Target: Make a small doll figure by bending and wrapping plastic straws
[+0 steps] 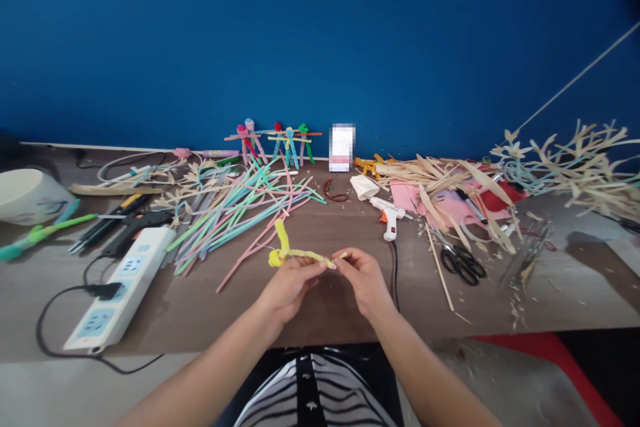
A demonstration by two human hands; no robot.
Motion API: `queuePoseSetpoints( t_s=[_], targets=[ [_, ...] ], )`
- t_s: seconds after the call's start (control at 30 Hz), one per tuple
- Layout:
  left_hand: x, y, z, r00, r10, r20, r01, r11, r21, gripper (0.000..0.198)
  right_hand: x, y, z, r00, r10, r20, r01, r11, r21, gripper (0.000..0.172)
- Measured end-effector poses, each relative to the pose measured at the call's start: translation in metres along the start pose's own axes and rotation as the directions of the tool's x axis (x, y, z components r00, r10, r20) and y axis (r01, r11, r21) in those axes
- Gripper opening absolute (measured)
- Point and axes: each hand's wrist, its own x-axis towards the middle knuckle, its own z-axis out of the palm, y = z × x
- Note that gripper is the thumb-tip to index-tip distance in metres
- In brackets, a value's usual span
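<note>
Both hands meet over the front middle of the table, working on a yellow pipe cleaner (283,240). It has a coiled lump and an upright stub at its left end, and a thin stretch runs right into the fingers. My left hand (295,285) pinches that stretch between thumb and forefinger. With its own thumb and forefinger, my right hand (364,279) pinches the far end, where a short tip sticks up. A small pale pink bit shows between the fingertips. Behind the hands lies a loose pile of pastel pipe cleaners (240,213).
Pipe-cleaner figures (289,143) lean on the blue wall. A white glue gun (391,217), black-handled scissors (463,263) and dried husk strips (430,173) lie right. Left are a power strip (125,287) with a cord, a black glue gun (140,227) and a white bowl (33,195).
</note>
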Motion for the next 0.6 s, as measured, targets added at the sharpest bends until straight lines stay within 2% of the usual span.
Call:
queuePoseSetpoints(
  t_s=[0.2,0.3,0.37,0.47,0.6],
  targets=[
    [-0.001,0.002,0.004,0.991,0.132,0.006,-0.132,0.982,0.135,0.009,0.003,-0.007,-0.004,0.996,-0.068,0.059,0.08,0.972,-0.222,0.009],
    [-0.002,0.001,0.007,0.984,0.174,-0.038,-0.167,0.975,0.145,0.008,0.0,-0.012,-0.003,0.977,-0.201,0.077,0.215,0.893,-0.395,0.01],
    [-0.001,-0.001,0.008,0.979,0.19,-0.071,-0.179,0.974,0.143,0.008,-0.004,-0.015,-0.001,0.941,-0.321,0.107,0.333,0.822,-0.462,0.014],
    [0.001,-0.003,0.009,0.971,0.214,-0.109,-0.198,0.971,0.137,0.007,-0.011,-0.016,0.0,0.864,-0.472,0.177,0.49,0.701,-0.518,0.019],
    [0.003,-0.005,0.009,0.969,0.193,-0.152,-0.185,0.981,0.064,0.006,-0.018,-0.01,0.0,0.741,-0.586,0.327,0.644,0.483,-0.594,0.027]
  ],
)
